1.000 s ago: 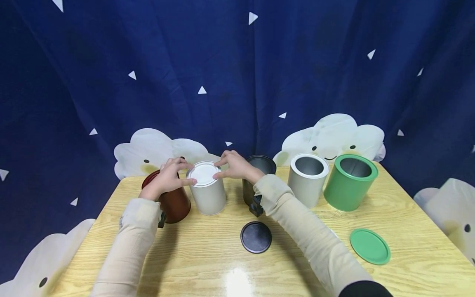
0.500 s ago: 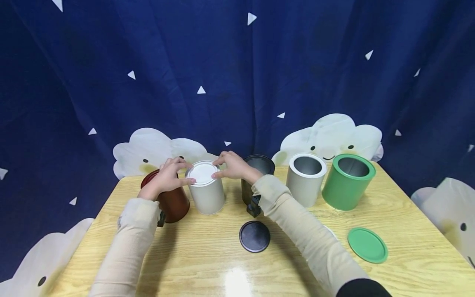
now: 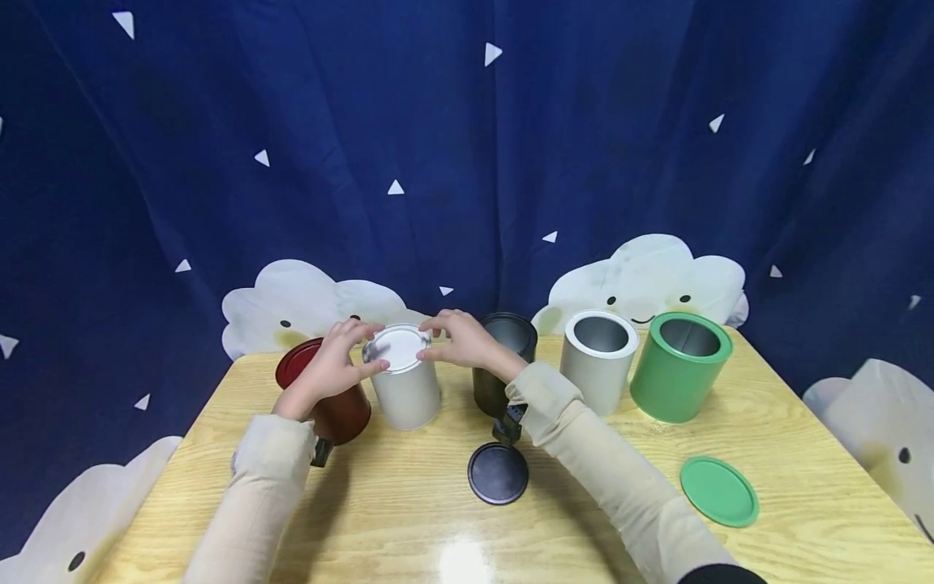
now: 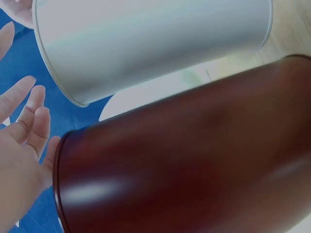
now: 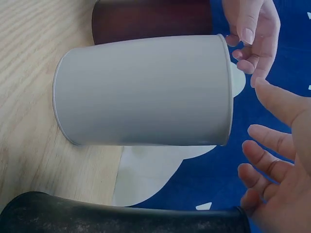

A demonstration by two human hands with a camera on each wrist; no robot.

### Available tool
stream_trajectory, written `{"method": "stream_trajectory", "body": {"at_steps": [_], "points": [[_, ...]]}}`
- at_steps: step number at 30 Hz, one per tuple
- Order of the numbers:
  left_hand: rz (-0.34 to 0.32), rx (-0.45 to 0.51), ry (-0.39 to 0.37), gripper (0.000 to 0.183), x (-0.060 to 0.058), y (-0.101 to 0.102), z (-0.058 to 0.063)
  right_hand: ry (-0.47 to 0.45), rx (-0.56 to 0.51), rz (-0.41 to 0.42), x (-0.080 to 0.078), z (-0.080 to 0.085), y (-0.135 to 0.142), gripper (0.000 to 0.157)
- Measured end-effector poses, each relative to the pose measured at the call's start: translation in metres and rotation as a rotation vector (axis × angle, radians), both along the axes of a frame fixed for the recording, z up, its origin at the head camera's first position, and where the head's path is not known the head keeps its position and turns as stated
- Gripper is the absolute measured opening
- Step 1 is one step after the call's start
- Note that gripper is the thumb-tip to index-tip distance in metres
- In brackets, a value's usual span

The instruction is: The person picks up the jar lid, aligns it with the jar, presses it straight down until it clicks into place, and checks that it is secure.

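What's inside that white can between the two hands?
That can't be seen: a white lid covers the top of the white can, between the left hand and right hand. Only the lid's upper face and the can's outer wall show; whatever lies beneath is hidden.

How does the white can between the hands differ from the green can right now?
The white can has a lid on top; the green can is open, grey inside showing. The white can looks narrower than the green can in the head view. Both stand upright on the table.
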State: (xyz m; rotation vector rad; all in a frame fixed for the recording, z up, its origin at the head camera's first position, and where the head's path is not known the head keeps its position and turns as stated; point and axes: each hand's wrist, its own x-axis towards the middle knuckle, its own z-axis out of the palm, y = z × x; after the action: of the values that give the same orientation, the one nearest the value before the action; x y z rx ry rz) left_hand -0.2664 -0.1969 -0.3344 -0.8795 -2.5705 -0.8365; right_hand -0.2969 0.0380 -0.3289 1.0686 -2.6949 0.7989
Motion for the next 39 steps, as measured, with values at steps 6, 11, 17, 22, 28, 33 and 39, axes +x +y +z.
{"method": "stream_trajectory", "body": {"at_steps": [6,11,17,22,28,33,39], "points": [[-0.031,0.06,0.062,0.061,0.009,0.003,-0.006,0.041,-0.067,0.019,0.01,0.0,0.01,0.047],[-0.051,0.091,0.09,0.064,0.017,0.006,-0.008,0.047,-0.108,0.026,0.019,0.001,0.02,0.048],[-0.076,0.085,0.097,0.065,0.028,0.01,-0.01,0.068,-0.1,0.049,0.033,0.003,0.032,0.048],[-0.093,0.082,0.099,0.067,0.038,0.018,-0.012,0.109,-0.11,0.072,0.043,0.003,0.042,0.049],[-0.113,0.092,0.085,0.069,0.047,0.025,-0.018,0.107,-0.13,0.091,0.054,-0.001,0.052,0.049],[-0.14,0.077,0.079,0.067,0.053,0.03,-0.023,0.145,-0.151,0.11,0.062,-0.006,0.061,0.049],[-0.182,0.092,0.1,0.066,0.057,0.035,-0.025,0.153,-0.162,0.099,0.069,-0.007,0.072,0.047]]}}
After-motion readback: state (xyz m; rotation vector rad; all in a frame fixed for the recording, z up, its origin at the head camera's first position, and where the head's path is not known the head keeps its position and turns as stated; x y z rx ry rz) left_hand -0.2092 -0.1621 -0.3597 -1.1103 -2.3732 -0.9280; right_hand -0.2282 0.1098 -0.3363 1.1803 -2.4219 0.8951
